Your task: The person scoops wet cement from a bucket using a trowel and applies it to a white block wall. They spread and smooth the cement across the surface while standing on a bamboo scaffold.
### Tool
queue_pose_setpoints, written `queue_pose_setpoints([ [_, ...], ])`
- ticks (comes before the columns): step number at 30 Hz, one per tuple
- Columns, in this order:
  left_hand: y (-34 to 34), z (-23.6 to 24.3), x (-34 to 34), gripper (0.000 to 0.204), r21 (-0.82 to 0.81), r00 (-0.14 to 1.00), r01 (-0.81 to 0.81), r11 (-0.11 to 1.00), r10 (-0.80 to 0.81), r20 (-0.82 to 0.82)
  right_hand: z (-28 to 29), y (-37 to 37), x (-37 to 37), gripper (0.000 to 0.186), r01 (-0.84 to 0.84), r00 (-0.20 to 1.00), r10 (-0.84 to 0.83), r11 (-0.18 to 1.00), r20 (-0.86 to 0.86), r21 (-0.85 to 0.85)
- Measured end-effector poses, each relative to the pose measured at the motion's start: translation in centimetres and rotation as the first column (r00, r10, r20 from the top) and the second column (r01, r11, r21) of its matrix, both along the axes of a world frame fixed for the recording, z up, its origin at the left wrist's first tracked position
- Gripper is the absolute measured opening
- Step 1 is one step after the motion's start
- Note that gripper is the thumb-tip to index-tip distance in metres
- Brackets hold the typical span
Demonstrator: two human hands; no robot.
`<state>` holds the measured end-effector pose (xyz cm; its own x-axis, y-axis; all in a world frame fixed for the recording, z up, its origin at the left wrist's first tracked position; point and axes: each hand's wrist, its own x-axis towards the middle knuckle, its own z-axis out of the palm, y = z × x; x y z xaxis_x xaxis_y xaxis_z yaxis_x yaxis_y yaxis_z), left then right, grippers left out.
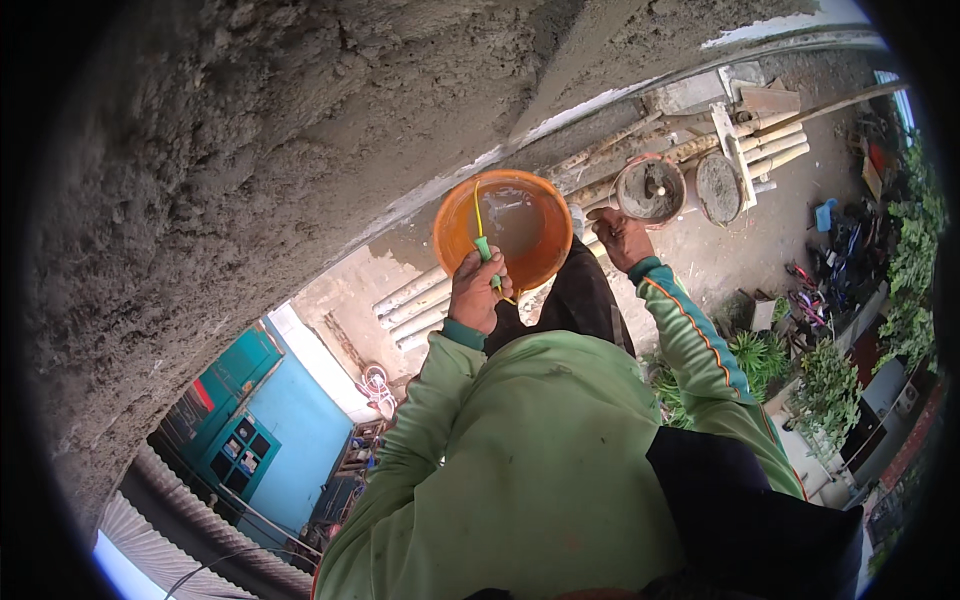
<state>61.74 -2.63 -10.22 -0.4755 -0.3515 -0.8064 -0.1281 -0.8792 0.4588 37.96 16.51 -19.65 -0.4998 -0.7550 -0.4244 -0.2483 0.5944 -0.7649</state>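
My left hand (476, 291) is closed around the green grip of a yellow bucket handle (480, 215). The handle arches over an orange bucket (445, 232), which has greyish liquid in its bottom. To the right, my right hand (624, 239) has its fingers curled, and what lies in them, if anything, is hidden. It appears just below a round container of grey mortar (650, 212); whether they touch I cannot tell. A second round container of mortar (719, 188) stands beside that one.
A rough grey mortar-covered wall (300, 130) fills the upper left, close to my hands. Bamboo poles (415, 308) and planks (728, 140) lie below me. Far beneath are plants (755, 360), a bicycle (375, 385) and a blue wall (300, 420).
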Motion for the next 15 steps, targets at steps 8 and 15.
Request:
queue_pose_setpoints([
  [8,2.9,13.4,-6.0,0.028,0.004,0.935,0.300,0.954,-0.293,-0.197,-6.9,-8.3,5.8,0.038,-0.405,0.589,0.665,0.734,-0.459,0.545],
  [15,5.4,10.3,-9.9,0.030,-0.021,0.860,0.468,0.883,-0.461,-0.218,-4.8,-1.7,2.4,0.027,-0.054,0.921,0.168,0.948,-0.352,0.313],
])
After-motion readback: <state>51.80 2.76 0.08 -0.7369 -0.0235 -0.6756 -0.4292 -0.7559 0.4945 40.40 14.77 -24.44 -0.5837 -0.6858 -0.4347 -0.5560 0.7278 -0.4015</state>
